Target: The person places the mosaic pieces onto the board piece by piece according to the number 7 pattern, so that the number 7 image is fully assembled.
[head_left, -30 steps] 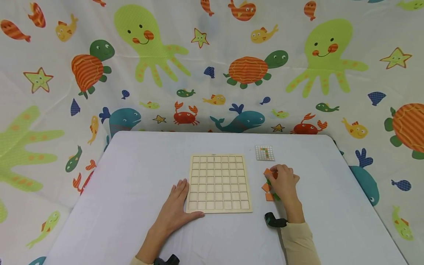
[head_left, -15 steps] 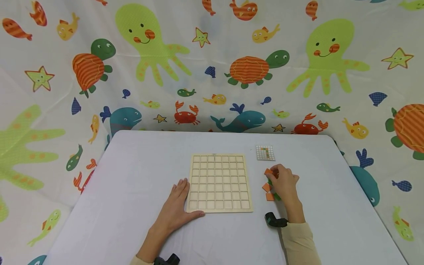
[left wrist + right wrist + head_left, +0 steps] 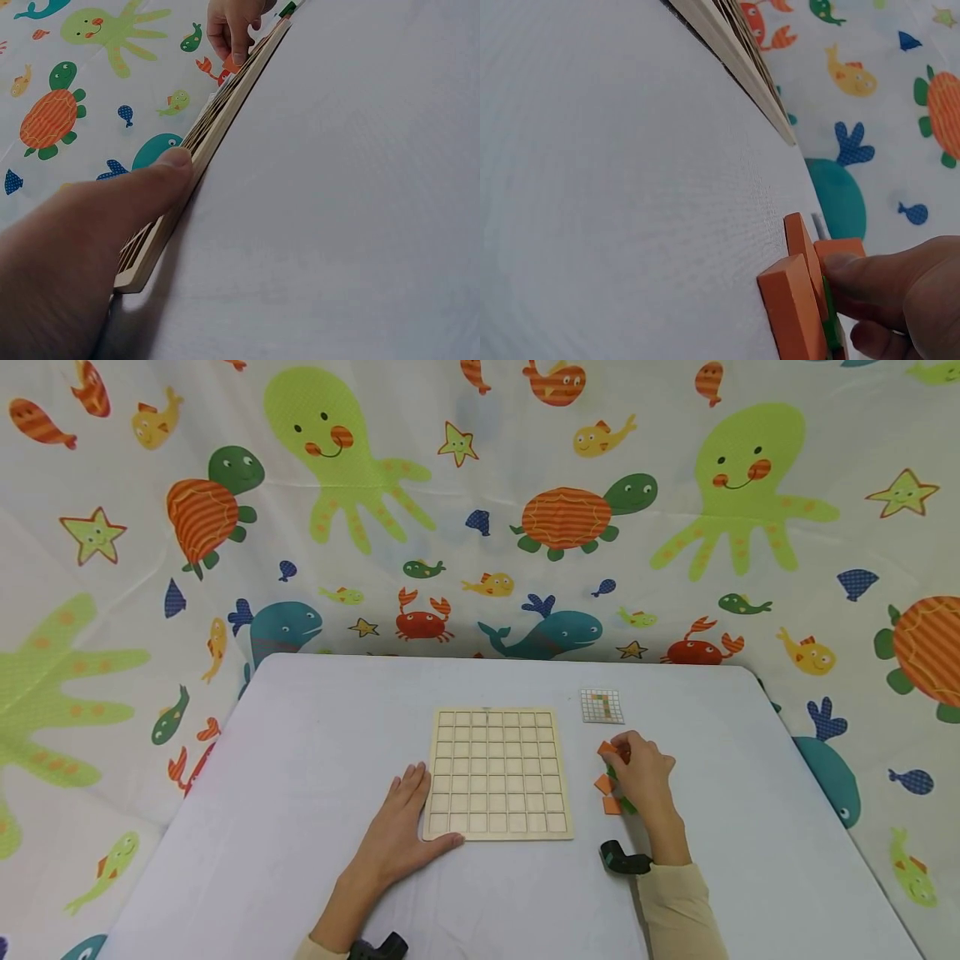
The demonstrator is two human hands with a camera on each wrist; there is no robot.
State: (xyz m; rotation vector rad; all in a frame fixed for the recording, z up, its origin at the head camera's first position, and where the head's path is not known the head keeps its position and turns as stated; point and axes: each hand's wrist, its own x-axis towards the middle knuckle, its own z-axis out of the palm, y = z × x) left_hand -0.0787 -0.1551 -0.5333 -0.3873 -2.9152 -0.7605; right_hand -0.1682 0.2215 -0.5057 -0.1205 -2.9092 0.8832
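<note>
A pale wooden grid board (image 3: 491, 774) lies flat on the table. My left hand (image 3: 397, 831) rests at its lower left corner, fingers straight along the left edge and the thumb on the bottom edge; the left wrist view shows that thumb (image 3: 150, 184) pressing on the rim. To the right of the board, my right hand (image 3: 643, 774) pinches an orange square tile (image 3: 606, 748) between thumb and fingers. Below it lie two more orange tiles, a tilted one (image 3: 603, 784) and a lower one (image 3: 612, 806). Green tiles (image 3: 627, 805) show partly beneath the right hand.
A small card (image 3: 602, 706) printed with a grid and a coloured figure lies beyond the tiles. The white-covered table (image 3: 337, 727) reaches back to a curtain (image 3: 480, 468) with sea animals. Black wrist devices (image 3: 624, 860) sit at both wrists.
</note>
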